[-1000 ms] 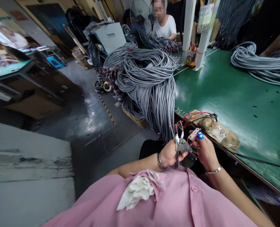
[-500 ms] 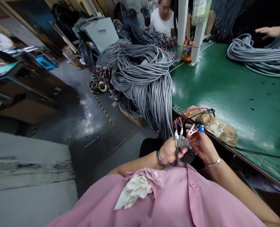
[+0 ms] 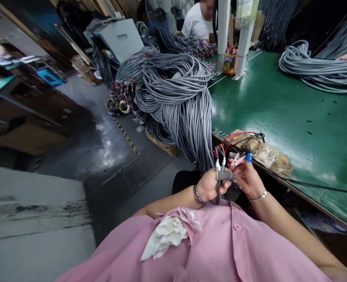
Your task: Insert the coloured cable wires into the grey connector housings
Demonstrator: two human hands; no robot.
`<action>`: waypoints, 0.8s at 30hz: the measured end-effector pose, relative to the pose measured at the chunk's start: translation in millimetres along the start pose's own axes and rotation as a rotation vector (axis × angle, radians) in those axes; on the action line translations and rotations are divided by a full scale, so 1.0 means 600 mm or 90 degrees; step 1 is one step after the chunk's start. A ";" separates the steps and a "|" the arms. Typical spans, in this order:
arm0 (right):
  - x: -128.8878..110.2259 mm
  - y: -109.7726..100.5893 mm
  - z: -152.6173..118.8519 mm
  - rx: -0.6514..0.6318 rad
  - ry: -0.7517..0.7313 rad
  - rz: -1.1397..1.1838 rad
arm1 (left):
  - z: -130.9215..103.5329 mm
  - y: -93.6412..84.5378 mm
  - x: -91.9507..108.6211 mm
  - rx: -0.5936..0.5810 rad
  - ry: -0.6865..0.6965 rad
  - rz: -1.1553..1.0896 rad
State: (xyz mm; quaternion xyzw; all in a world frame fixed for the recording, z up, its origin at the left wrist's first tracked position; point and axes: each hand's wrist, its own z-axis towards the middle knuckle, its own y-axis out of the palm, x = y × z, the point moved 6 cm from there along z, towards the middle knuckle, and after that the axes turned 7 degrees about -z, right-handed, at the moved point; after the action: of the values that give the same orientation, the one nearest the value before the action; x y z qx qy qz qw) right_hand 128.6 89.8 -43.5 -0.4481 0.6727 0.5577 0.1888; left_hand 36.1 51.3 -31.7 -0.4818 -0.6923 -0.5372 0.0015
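1. Beyond and to the left of both hands, a large heap of grey cable (image 3: 187, 82) hung over the edge of the green table (image 3: 258, 109); keeping its strands out of the working space seemed wise, so that none dragged on the held ends.

2. The left hand (image 3: 207, 186) was closed around a few grey cables (image 3: 218, 186), its covered thumb (image 3: 225, 176) pressed across them. That grip looked firm; a good hold there would be snug enough to stop the cables rolling, yet not so hard as to crush them.

3. Just above the left hand stood two white-wrapped ends (image 3: 218, 165), side by side, with thin coloured wires (image 3: 219, 150) fanned out at their tips. Keeping these level with each other would probably make them easier to handle.

4. Between the hands, more loose coloured wires (image 3: 238, 175) spread towards the right palm — fine strands that were best parted gently, since they could snag or bend.

5. The right hand (image 3: 254, 184), its thumb under a blue cover (image 3: 248, 157), gripped a pink clip (image 3: 238, 160). Short, light finger movements seemed best here, with the clip kept off the bare strands.

6. Beyond the right hand, a taped brown block (image 3: 273, 158) lay at the table's edge, near enough to bump.
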 end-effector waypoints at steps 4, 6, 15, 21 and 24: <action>0.000 0.001 0.003 0.048 0.006 0.071 | 0.003 -0.006 -0.004 0.008 -0.008 0.002; 0.001 0.004 0.002 0.051 0.015 0.085 | 0.005 -0.009 -0.007 0.014 -0.021 0.013; 0.005 -0.003 -0.006 -0.046 0.011 0.109 | -0.005 -0.008 -0.006 -0.003 -0.003 0.035; -0.003 0.001 -0.017 -0.060 0.005 0.043 | -0.032 -0.003 -0.003 0.029 0.093 0.072; -0.009 -0.003 -0.021 0.003 -0.049 -0.020 | -0.033 -0.004 0.000 0.042 0.132 0.062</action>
State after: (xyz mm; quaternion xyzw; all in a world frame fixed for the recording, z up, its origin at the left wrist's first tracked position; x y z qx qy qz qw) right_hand 136.2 80.2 -36.5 -0.4362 0.6593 0.5697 0.2245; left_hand 24.3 36.8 -25.3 -0.4561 -0.6817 -0.5603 0.1151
